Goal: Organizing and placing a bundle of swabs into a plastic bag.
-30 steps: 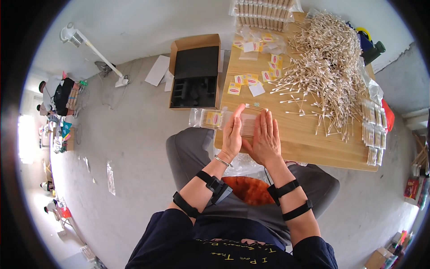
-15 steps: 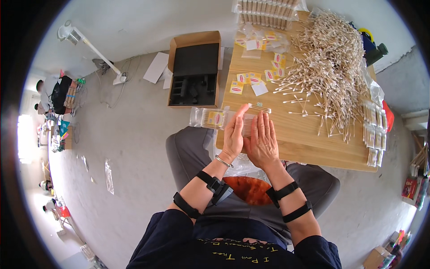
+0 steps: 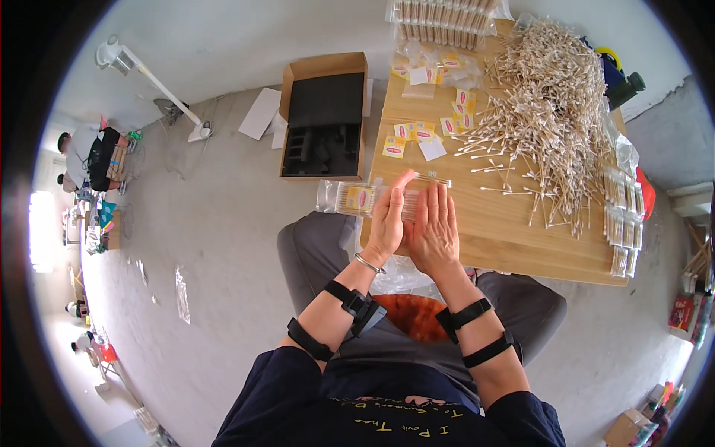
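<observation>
At the near left edge of the wooden table, my right hand (image 3: pixel 433 227) lies flat with its fingers straight, partly over a row of cotton swabs (image 3: pixel 411 203). Against the left end of that row my left hand (image 3: pixel 389 220) stands on edge, its fingers stretched out and its thumb side up. Both palms and much of the row are hidden. Just beyond my fingertips show a few more white-tipped swabs (image 3: pixel 433 180). Left of my left hand, a clear bag of cotton swabs with a yellow card (image 3: pixel 360 197) sticks out past the table edge.
A large heap of loose cotton swabs (image 3: pixel 555 112) covers the table's far right. Yellow cards (image 3: pixel 424 131) and small clear bags lie farther back. Packed swab bundles (image 3: pixel 624 212) line the right edge. An open cardboard box (image 3: pixel 324 115) with black foam stands left of the table.
My right hand and forearm have shifted slightly to the left. My left hand stays nearly in place, and the swabs look the same.
</observation>
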Tool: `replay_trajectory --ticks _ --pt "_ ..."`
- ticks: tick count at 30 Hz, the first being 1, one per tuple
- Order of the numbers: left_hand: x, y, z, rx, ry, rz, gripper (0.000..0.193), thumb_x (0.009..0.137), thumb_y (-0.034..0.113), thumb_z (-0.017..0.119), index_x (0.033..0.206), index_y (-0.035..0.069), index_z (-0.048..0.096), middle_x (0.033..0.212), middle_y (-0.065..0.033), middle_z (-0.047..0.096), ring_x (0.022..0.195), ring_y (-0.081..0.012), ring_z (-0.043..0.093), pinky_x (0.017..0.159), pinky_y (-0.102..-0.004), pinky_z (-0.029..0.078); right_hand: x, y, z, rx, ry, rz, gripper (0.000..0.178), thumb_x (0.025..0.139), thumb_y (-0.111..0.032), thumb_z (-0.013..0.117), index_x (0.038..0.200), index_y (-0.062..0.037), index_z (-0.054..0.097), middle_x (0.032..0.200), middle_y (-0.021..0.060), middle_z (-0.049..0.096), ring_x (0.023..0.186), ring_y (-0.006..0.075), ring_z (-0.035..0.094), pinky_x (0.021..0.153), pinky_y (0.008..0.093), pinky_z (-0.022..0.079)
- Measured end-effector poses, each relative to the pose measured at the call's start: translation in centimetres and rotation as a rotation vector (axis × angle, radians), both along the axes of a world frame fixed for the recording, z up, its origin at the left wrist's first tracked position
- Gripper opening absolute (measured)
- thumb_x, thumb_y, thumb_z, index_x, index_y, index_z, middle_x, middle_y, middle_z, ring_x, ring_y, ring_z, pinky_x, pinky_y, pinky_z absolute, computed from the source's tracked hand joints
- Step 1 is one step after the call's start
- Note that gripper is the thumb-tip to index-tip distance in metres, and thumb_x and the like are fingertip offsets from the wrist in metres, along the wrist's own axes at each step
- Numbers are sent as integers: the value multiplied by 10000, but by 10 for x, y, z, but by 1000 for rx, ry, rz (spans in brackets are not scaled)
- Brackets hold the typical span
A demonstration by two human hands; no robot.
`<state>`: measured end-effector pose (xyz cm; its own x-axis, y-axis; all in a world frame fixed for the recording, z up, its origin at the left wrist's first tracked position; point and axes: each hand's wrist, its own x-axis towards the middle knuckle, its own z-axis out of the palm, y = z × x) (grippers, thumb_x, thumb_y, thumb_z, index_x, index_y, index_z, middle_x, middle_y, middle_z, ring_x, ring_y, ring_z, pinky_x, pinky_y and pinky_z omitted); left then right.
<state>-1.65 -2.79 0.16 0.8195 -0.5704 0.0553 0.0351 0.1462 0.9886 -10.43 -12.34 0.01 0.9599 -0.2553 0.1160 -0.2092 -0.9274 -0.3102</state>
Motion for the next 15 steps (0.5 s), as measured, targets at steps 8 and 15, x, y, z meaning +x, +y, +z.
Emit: replay_trajectory --ticks 8,15 --pt "3 3 -2 -43 40 -60 649 1115 435 261 1525 -63 331 1585 -198 356 1495 -265 302 1252 -383 188 0 2 12 -55 105 33 801 1003 -480 444 1527 101 272 1622 299 204 1537 430 132 1254 505 116" --pt "5 4 -5 -84 19 -78 671 1112 452 253 1526 -72 319 1591 -211 339 1499 -266 294 1253 -390 182 3 0 7 -16 58 40 765 986 -414 480 1511 108 291 1617 307 208 1534 444 128 1254 512 110"
